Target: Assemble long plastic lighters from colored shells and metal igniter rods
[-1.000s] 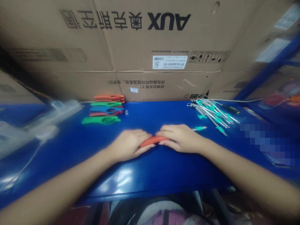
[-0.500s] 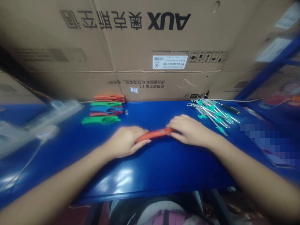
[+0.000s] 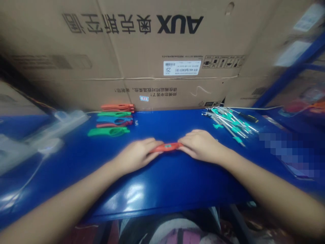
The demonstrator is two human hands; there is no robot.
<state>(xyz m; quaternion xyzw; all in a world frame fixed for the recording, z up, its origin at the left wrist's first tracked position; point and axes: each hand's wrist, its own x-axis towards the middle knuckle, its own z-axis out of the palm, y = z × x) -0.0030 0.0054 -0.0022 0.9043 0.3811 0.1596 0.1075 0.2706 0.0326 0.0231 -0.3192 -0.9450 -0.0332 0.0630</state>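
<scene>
Clock positions centre on the orange handle, held over the blue table between both hands. At 12 o'clock, the carton shows an inverted "AUX"; its white label reads "25". The left hand and right hand each grasp one end — fingers conceal both ends. Coloured handles lie at 10 o'clock, metal rods at 2. Pixelation masks a flat item at 3. Versus half a second ago, the orange handle sits more level, the right hand lower.
</scene>
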